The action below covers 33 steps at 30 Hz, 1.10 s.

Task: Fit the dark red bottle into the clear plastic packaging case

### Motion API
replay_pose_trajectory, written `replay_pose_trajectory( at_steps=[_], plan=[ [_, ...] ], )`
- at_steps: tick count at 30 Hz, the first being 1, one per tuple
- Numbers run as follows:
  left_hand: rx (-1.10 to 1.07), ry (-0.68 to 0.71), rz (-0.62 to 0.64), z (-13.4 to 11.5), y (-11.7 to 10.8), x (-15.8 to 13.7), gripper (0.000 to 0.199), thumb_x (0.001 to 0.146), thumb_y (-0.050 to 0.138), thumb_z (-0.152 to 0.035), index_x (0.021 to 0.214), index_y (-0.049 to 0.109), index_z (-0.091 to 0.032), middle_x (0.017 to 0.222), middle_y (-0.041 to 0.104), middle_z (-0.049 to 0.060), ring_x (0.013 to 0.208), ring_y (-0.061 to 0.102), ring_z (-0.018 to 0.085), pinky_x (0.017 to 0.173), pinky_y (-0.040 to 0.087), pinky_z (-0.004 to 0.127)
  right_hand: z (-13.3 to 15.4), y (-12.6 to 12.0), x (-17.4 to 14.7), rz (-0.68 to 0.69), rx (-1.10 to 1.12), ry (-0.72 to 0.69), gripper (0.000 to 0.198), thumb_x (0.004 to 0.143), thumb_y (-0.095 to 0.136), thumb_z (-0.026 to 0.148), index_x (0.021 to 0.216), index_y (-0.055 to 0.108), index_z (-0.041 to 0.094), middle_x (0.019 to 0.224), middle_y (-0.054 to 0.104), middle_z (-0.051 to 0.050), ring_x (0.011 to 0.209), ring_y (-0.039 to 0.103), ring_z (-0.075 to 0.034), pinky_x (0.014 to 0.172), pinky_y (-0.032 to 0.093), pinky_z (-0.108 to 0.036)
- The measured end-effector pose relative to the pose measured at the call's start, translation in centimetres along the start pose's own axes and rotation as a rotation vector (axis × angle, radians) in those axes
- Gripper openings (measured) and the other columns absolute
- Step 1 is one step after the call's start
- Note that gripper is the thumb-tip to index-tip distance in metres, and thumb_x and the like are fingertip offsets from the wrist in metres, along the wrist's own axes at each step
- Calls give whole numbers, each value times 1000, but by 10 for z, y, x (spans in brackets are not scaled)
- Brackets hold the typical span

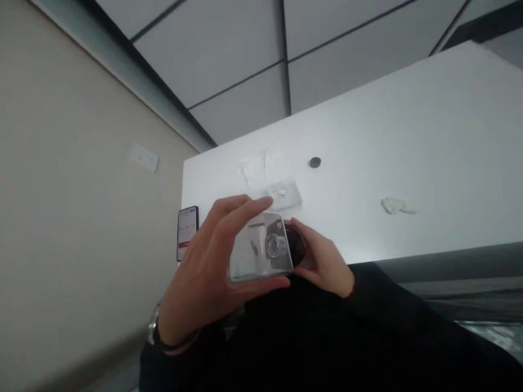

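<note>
My left hand [212,256] is wrapped round a clear, box-shaped container [257,250], thumb on one side and fingers on the other. A round, ringed fitting shows on the container's end face. Close beside that end, my right hand [324,258] grips a dark, rounded object [295,245] whose kind I cannot make out. The container partly hides this object, and whether the two touch I cannot tell. Both hands are held above the near edge of the white table.
On the white table [429,136] lie a clear plastic piece [285,194], thin transparent pieces [255,169], a small black round piece [315,162] and a crumpled white item [395,205]. A phone [187,233] rests at the left edge, near a wall with a socket [145,157].
</note>
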<state>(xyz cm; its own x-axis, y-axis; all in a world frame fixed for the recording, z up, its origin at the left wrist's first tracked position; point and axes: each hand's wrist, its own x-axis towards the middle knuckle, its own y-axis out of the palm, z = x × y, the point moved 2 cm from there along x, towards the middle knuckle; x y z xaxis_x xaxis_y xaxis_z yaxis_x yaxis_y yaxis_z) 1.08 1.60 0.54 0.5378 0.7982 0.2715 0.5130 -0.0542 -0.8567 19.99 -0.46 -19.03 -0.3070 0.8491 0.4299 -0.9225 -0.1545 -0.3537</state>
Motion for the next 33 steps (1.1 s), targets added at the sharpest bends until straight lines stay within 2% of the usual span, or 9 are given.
replay_pose_trajectory(
  at_steps=[5,8,11,14,17,20,23,28,33],
  plan=[
    [-121,-73,-161,23,18,-25,106,76,93,-60,163,38,-34,139,66,12,127,66,33,110,58,53,-3,3,-3,-10,-49,-3,97,95,78,51,172,24,28,157,62,-16,142,64,-36,116,57,-53],
    [-314,-159,-235,37,36,-39,113,70,95,-63,163,35,-38,139,63,11,125,68,33,93,66,46,-6,5,-5,-19,-77,-4,96,95,79,50,172,25,29,158,61,-16,143,63,-36,116,57,-54],
    [-534,-221,-369,48,57,-51,114,66,98,-62,160,36,-39,140,60,12,123,70,32,80,68,36,-10,6,-8,-28,-84,-9,95,95,79,49,171,27,29,159,61,-16,144,62,-36,115,57,-54],
    [-701,-239,-493,54,77,-58,108,65,98,-63,154,42,-36,138,62,12,125,70,32,88,68,41,-13,7,-10,-35,-76,-6,94,94,79,48,171,28,27,160,59,-18,146,60,-37,117,56,-55],
    [-776,-240,-535,57,88,-62,100,66,96,-63,149,48,-34,138,64,12,132,67,33,102,65,48,-17,8,-11,-41,-55,16,93,94,79,47,170,30,26,161,58,-18,147,59,-37,120,53,-56],
    [-723,-236,-555,57,86,-64,105,66,96,-64,153,48,-31,144,60,14,139,62,36,107,62,51,-18,9,-11,-42,-37,35,94,93,81,46,170,31,24,161,58,-18,148,57,-38,122,51,-57],
    [-596,-230,-519,55,78,-64,109,70,94,-63,161,43,-30,148,56,16,141,59,37,108,62,52,-17,9,-11,-33,-38,39,95,93,81,45,170,30,24,161,57,-19,149,56,-38,122,50,-59],
    [-379,-132,-484,49,63,-60,107,78,89,-62,167,36,-33,147,60,15,137,63,35,104,65,52,-16,8,-10,-33,-42,19,94,94,80,45,170,28,26,162,56,-19,149,56,-38,121,51,-59],
    [-210,-79,-427,41,50,-54,109,79,85,-66,168,35,-30,150,62,19,137,65,36,101,67,52,-16,8,-10,-35,-28,19,93,94,79,44,170,28,27,162,56,-17,148,57,-38,121,51,-58]
  ],
)
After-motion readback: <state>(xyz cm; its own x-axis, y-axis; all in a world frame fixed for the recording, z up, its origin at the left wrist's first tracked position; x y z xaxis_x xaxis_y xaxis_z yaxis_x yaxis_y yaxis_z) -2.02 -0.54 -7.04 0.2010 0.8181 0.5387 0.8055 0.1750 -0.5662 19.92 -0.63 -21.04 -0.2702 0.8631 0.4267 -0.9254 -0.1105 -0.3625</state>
